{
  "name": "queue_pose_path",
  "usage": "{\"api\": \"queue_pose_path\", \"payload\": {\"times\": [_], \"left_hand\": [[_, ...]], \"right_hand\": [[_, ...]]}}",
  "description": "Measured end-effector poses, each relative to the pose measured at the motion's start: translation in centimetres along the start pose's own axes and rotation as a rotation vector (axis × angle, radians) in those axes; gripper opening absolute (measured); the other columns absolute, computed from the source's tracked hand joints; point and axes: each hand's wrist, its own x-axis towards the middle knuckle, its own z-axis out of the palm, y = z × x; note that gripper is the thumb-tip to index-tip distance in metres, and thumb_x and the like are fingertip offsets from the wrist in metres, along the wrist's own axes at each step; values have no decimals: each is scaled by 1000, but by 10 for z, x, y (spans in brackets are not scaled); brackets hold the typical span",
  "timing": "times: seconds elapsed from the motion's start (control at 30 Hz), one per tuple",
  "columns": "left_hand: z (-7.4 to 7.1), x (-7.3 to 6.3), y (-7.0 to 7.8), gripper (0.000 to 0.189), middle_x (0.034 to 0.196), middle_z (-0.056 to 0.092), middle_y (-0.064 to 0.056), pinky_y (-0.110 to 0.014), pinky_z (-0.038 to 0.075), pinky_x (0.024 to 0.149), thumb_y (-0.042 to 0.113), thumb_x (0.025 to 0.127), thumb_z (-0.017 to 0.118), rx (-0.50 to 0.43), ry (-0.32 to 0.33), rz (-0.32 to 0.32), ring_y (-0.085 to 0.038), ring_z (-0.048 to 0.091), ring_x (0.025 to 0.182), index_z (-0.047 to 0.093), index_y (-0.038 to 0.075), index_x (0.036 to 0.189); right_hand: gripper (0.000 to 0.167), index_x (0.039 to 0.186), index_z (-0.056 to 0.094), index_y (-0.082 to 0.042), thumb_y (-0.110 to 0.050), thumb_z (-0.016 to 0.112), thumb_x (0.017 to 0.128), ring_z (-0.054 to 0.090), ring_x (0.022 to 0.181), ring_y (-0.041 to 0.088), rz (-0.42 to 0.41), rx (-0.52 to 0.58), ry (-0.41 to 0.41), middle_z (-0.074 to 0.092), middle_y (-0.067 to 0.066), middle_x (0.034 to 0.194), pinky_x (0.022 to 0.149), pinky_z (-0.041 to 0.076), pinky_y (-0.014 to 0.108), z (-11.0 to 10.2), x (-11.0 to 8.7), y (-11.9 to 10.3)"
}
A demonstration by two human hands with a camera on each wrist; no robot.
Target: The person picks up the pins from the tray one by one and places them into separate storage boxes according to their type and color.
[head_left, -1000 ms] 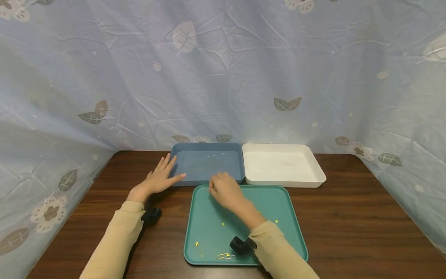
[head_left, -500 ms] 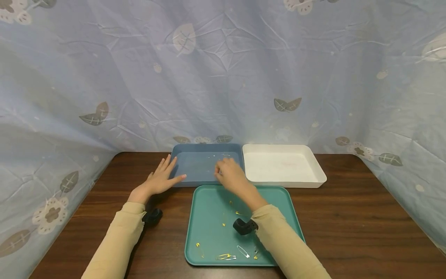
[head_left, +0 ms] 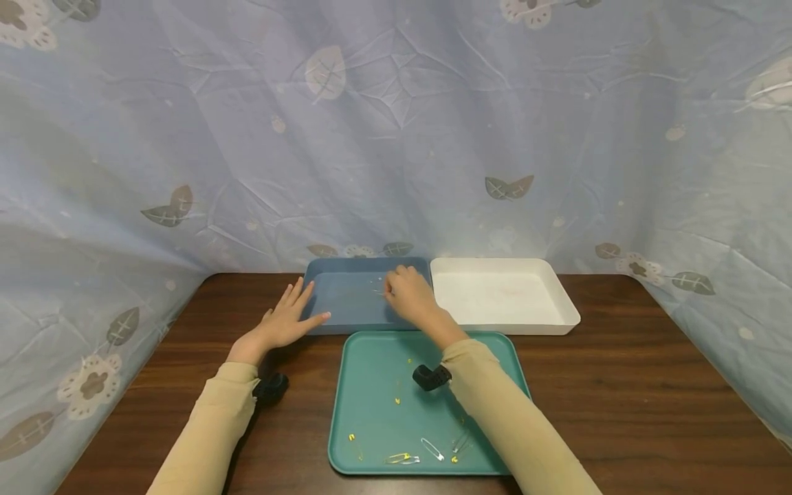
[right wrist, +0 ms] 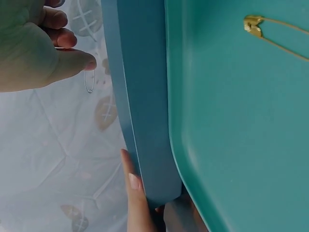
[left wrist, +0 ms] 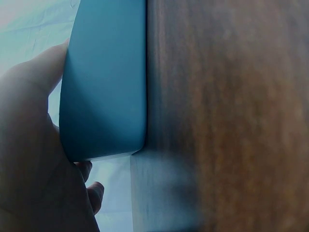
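My right hand [head_left: 408,297] is above the right part of the blue tray [head_left: 340,299]. Its thumb and fingertips pinch a silver safety pin [right wrist: 90,91], whose coiled end hangs below the thumb in the right wrist view. Small silver pins lie in that tray near the hand, partly hidden by it. At the tray's left wall, my left hand [head_left: 280,324] rests with fingers spread and the thumb over the rim. Closer to me, the green tray [head_left: 371,385] bears several gold and silver safety pins, among them a gold one [right wrist: 252,25].
A white tray [head_left: 504,295] stands right beside the blue one. All three trays are on a dark wooden table [head_left: 631,385]. Behind hangs a pale blue patterned curtain [head_left: 396,137]. My right forearm crosses the green tray and covers part of it.
My right hand has moved away from me, from the green tray's far edge to over the blue tray. More pins on the green tray have come into view. The left hand stays put.
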Motion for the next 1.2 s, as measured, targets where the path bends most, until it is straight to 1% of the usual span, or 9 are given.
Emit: {"api": "queue_pose_path", "payload": {"times": [0.3,0.47,0.67,0.87,1.2], "left_hand": [[2,-3,0,94,164,-12,-13,-80,5,105,70,91,43,-18,-1,-7,-40,-9,151,-4,23,158],[3,-3,0,94,164,-12,-13,-80,5,104,71,91,42,-10,-5,-9,-40,-9,151,-4,23,157],[1,-3,0,94,164,-12,-13,-80,5,105,70,91,43,-17,-2,-8,-40,-9,151,-3,22,158],[0,-2,1,94,164,-13,-12,-80,5,105,70,91,43,-9,-6,-8,-40,-9,151,-2,21,158],[-2,-1,2,95,164,-13,-13,-80,6,105,70,91,43,0,-5,-4,-40,-9,151,-2,20,158]], "right_hand": [[10,88,65,-12,-17,62,95,50,79,20,51,4,-46,60,5,89,66,45,32,11,15,1],[11,89,64,-12,-18,60,96,49,79,20,77,8,-82,59,5,90,66,45,31,15,22,0],[16,83,61,-11,-16,57,97,48,79,21,101,16,-88,57,5,87,68,42,33,18,31,0],[18,83,60,-11,-18,55,99,48,78,20,107,11,-99,57,6,87,67,41,33,19,36,1],[14,85,61,-13,-20,59,97,50,82,21,130,1,-96,57,5,91,70,44,33,19,39,1]]}}
